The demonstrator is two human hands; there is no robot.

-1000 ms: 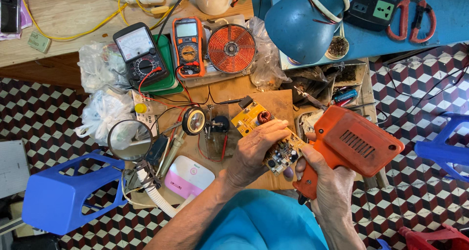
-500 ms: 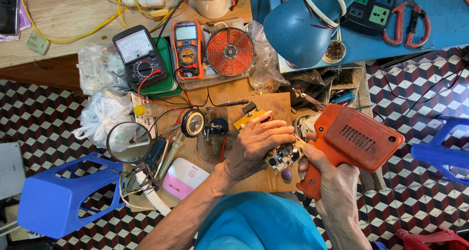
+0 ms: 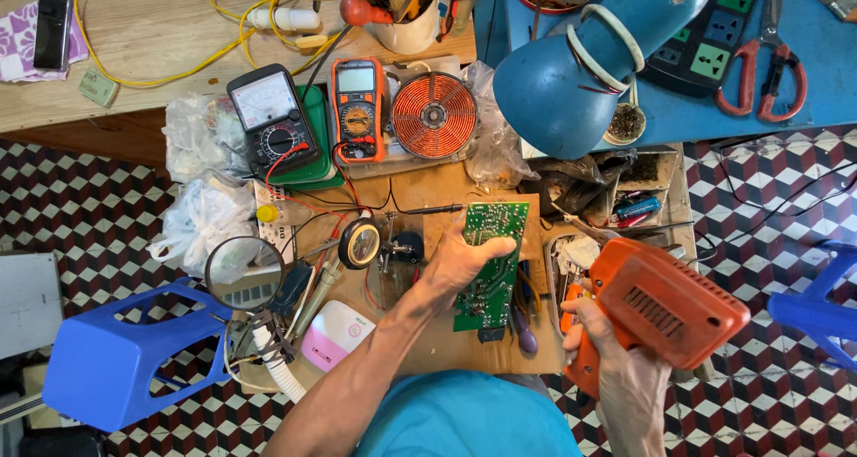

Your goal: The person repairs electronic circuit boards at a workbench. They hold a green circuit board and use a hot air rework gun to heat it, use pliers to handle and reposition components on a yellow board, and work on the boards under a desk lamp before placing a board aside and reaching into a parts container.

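Observation:
My left hand (image 3: 455,265) grips a green circuit board (image 3: 489,270) by its left edge and holds it tilted, solder side up, above the wooden work board (image 3: 428,332). My right hand (image 3: 603,350) is closed around the handle of an orange electric drill (image 3: 656,310), held to the right of the circuit board and apart from it. The drill's tip is hidden behind its body.
A blue lamp shade (image 3: 589,60) hangs over the bench. Behind are an orange multimeter (image 3: 357,109), a black analog meter (image 3: 270,118), a copper coil (image 3: 435,115). A magnifying glass (image 3: 244,272), blue stool (image 3: 125,354), red scissors (image 3: 763,64) and power strip (image 3: 705,33) lie around.
My left hand has turned the board over and lifted it, so its green side now faces up. My right hand has drawn the drill away to the right.

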